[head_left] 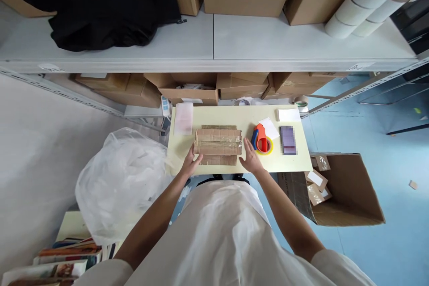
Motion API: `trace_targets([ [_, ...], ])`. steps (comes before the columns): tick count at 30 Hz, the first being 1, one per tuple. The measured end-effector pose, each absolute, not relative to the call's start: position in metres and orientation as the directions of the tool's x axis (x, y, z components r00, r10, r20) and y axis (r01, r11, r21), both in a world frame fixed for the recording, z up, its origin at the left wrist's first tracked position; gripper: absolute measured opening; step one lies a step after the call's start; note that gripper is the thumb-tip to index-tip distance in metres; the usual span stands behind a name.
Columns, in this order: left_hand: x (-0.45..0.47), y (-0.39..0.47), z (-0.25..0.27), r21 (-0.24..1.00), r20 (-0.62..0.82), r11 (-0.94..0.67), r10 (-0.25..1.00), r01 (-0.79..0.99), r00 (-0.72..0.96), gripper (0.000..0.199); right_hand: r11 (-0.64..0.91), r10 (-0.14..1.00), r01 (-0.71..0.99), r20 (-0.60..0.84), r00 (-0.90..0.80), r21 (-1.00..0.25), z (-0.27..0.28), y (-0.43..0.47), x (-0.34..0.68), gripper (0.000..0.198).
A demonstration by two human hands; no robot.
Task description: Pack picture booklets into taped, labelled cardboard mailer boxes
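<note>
A taped cardboard package (217, 142) lies on a flat piece of cardboard (219, 160) on the small cream table. My left hand (191, 163) grips the package at its near left corner, thumb toward the front edge. Just off the package's right end is my right hand (250, 158), open, with its fingers stretched forward and nothing in it. To the right of that hand sits a red and blue tape dispenser (260, 138) with a roll of clear tape. Shiny tape runs along the package's top and over its right end.
On the cream table (181, 167) also lie white paper (288, 115), a blurred purple item (288, 140) and a pale pink sheet (183, 118). An open carton (355, 187) holding small packages stands right. A plastic bag (117, 183) bulges left. A shelf (187, 49) spans above the table's back.
</note>
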State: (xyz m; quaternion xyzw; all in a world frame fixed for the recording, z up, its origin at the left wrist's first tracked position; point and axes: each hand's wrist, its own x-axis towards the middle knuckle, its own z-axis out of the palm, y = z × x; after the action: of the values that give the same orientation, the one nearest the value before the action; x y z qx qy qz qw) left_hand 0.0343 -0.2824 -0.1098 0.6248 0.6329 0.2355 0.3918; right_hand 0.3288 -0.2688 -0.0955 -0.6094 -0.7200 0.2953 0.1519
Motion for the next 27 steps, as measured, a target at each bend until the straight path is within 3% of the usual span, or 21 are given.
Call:
trace_targets([
  [3,0.036,-0.283,-0.102,0.906,-0.228,0.194,0.973,0.375,0.046,0.073,0.047,0.964,0.588,-0.118,-0.239,-0.808,-0.100,-0.274,0.316,0.088],
  [6,0.031,-0.276,-0.086,0.944,-0.209,0.203,0.978,0.260,-0.002,0.075,-0.048,0.976,0.437,-0.136,-0.173,-0.898,-0.088,-0.263,0.320,0.081],
  [12,0.022,-0.238,-0.062,0.959,-0.193,0.176,0.980,0.224,0.053,0.067,-0.277,0.953,0.348,-0.303,-0.022,-0.895,-0.050,-0.219,0.327,0.049],
  [16,0.033,-0.224,-0.072,0.904,-0.413,0.406,0.911,0.135,0.022,0.076,-0.481,0.877,0.290,-0.456,0.153,-0.827,-0.061,-0.209,0.315,0.053],
  [18,0.038,-0.224,-0.081,0.880,-0.471,0.468,0.882,0.084,0.023,0.074,-0.494,0.869,0.260,-0.474,0.138,-0.830,-0.071,-0.210,0.312,0.052],
  [22,0.034,-0.235,-0.100,0.890,-0.456,0.453,0.887,0.053,0.072,0.065,-0.444,0.891,0.257,-0.452,0.029,-0.859,-0.086,-0.223,0.319,0.050],
  [27,0.006,-0.265,-0.131,0.878,-0.466,0.467,0.884,0.107,-0.029,0.062,-0.365,0.924,0.357,-0.381,0.027,-0.860,-0.107,-0.260,0.344,0.056],
])
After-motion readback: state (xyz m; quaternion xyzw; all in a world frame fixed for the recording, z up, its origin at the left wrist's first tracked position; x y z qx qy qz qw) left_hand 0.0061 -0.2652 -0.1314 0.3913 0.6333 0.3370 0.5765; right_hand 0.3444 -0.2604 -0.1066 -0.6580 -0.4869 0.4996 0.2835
